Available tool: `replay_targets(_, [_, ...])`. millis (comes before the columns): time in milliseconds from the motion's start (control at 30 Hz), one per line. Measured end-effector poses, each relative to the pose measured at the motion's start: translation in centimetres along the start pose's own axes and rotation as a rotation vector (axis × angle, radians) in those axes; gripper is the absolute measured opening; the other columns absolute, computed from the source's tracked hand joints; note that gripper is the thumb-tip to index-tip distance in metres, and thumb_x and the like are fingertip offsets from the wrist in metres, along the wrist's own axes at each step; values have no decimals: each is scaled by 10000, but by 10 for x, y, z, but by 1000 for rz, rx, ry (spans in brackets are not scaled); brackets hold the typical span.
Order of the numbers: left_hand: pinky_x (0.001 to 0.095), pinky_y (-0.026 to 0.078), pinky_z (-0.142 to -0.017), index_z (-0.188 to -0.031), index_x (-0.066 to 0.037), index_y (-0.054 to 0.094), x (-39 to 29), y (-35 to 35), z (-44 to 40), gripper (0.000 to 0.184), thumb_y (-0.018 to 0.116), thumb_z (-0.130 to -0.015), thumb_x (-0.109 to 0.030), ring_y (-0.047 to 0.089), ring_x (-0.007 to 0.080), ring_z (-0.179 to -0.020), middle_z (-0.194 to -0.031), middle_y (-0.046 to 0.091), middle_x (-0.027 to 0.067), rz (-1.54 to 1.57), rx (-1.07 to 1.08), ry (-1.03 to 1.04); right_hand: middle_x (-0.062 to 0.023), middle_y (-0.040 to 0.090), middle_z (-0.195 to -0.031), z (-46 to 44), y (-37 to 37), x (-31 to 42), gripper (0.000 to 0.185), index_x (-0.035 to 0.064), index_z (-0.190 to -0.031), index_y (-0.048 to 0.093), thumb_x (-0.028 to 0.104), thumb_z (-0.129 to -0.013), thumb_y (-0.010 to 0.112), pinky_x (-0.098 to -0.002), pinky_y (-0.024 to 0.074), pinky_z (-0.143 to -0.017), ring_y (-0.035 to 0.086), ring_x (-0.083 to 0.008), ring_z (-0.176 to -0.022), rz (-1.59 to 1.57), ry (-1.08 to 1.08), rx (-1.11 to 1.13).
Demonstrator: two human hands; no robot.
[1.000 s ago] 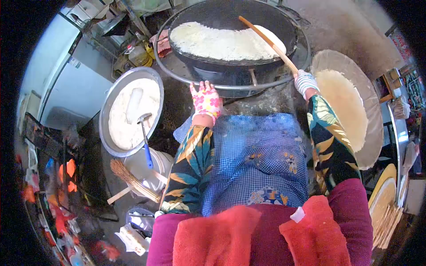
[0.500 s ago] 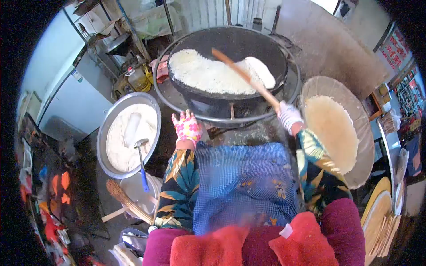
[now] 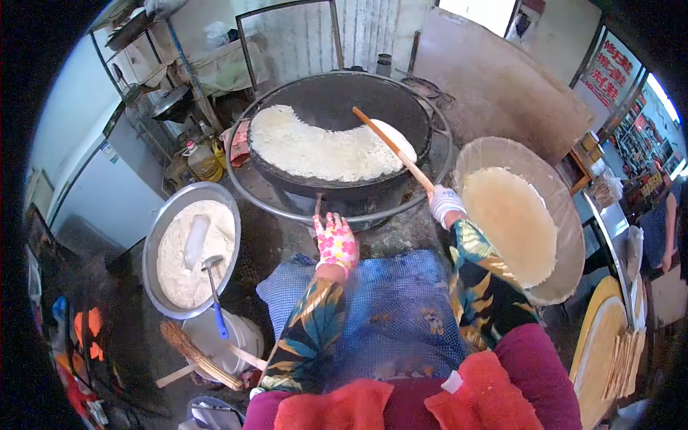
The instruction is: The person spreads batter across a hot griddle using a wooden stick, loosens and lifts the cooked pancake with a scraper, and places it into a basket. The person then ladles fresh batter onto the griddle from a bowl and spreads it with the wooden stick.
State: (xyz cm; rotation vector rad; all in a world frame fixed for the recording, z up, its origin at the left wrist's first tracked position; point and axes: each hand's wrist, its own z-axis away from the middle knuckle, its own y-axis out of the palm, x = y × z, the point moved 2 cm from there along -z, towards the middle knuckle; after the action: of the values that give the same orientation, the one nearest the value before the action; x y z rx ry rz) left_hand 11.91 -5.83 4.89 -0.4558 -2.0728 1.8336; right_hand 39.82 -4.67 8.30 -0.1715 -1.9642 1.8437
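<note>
My left hand (image 3: pixel 337 244), in a white glove with pink flowers, has its fingers stretched out at the near side of the metal ring (image 3: pixel 390 213). Its fingertips are by a short rusty peg (image 3: pixel 318 203) below the griddle; contact is not clear. In a striped glove, my right hand (image 3: pixel 446 203) grips a long wooden spreader (image 3: pixel 394 148). The spreader's far end reaches over the round black griddle (image 3: pixel 344 93). Pale batter (image 3: pixel 308 149) covers the griddle's near half in a curved band, with a thicker white lump (image 3: pixel 395 137) at the right, beside the spreader.
At the left stands a metal basin (image 3: pixel 150 261) of pale batter with a blue-handled ladle (image 3: pixel 217 304). Below it are a bucket (image 3: pixel 247 337) and a straw brush (image 3: pixel 193 351). A finished flat round pancake (image 3: pixel 509 222) lies in a wide covered basket (image 3: pixel 573 251) at the right.
The view has shifted, so the griddle sits lower and further left. My left hand has moved right toward the peg, which has swung left. The batter band now reaches further round.
</note>
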Motion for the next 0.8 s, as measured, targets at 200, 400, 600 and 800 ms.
replay_targets(200, [575,35,-1083,-1325,28,371,26,16,0,644,466,-831,-373,277,304,-1330,-1390,363,178,-218,74,-38,-200,641,-885,15,8,30,312,54,-947,600,317,-890,443,-456,496,-710,624,-357,-816,130,-99,153])
replay_targets(400, [578,61,-1082,-1298,15,415,49,17,1,574,445,-839,-328,311,309,-1313,-1384,377,165,-262,43,-55,-220,633,-859,-12,6,16,310,54,-937,591,327,-888,452,-472,490,-698,615,-380,-802,-12,-95,-18])
replay_targets(600, [584,53,-1081,-1259,50,446,66,0,1,481,385,-840,-180,339,326,-1294,-1344,409,212,-151,15,-113,-213,634,-821,1,16,-15,310,42,-867,607,323,-870,476,-455,500,-694,619,-373,-787,88,-195,31])
replay_targets(800, [570,65,-1079,-1269,15,456,94,9,-11,654,475,-812,-452,326,309,-1304,-1359,405,181,-163,25,-198,-232,624,-880,4,-4,16,319,47,-951,572,335,-894,447,-473,488,-721,609,-394,-834,187,-142,42])
